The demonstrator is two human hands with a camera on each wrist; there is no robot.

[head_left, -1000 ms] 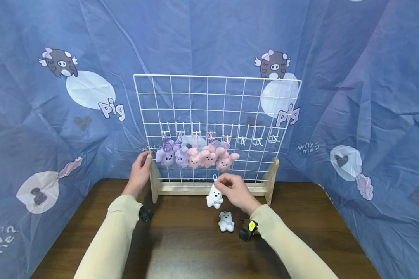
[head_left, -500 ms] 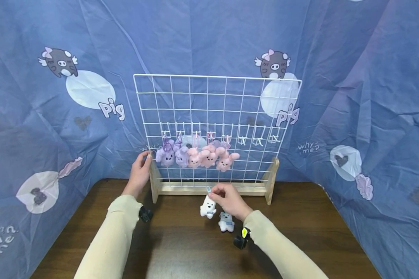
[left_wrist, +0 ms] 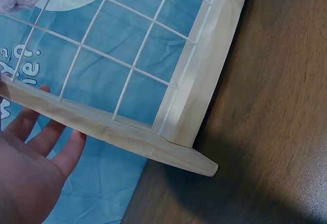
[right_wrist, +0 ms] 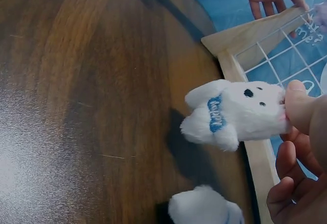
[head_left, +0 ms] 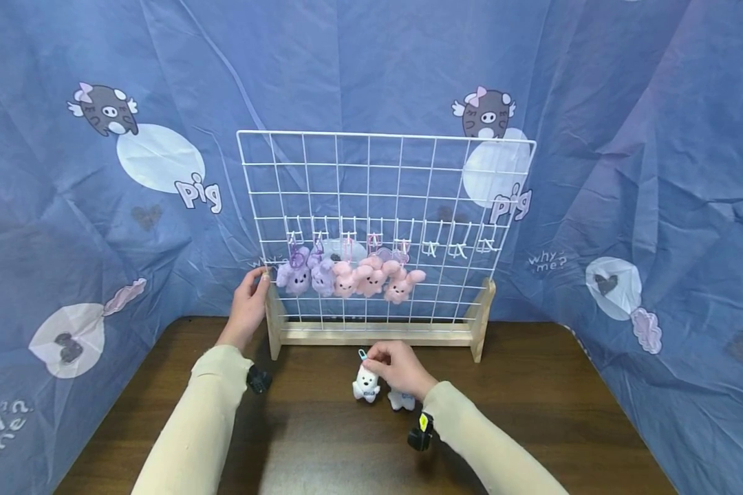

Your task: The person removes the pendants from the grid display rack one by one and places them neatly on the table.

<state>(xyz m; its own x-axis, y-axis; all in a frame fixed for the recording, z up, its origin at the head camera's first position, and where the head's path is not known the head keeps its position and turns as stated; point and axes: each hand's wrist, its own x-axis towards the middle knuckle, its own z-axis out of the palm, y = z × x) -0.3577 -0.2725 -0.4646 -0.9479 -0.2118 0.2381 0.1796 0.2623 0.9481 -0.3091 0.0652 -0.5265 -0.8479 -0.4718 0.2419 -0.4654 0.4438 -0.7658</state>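
My right hand (head_left: 402, 368) pinches a white plush bear keychain (head_left: 366, 386) by its top, with the blue clip sticking up above the fingers. In the right wrist view this bear (right_wrist: 245, 113) shows blue lettering on its belly and its shadow falls on the table. A second white bear keychain (head_left: 402, 401) lies on the table, partly covered by the right hand. At the rack's left side, my left hand (head_left: 246, 309) grips the wooden upright (left_wrist: 97, 124); its fingers (left_wrist: 71, 150) reach behind the wood, and the thumb is mostly hidden in the left wrist view.
A white wire grid rack (head_left: 384, 166) stands on a wooden base (head_left: 322, 337). Purple bunny plushes (head_left: 297, 278) and pink ones (head_left: 398, 285) hang from its hooks; bare hooks (head_left: 457, 250) sit further right. Blue printed cloth (head_left: 130, 240) surrounds the brown table (head_left: 322, 440).
My right hand has moved down and to the left with the white bear, from in front of the rack's base to lower over the table. The left hand stays put.
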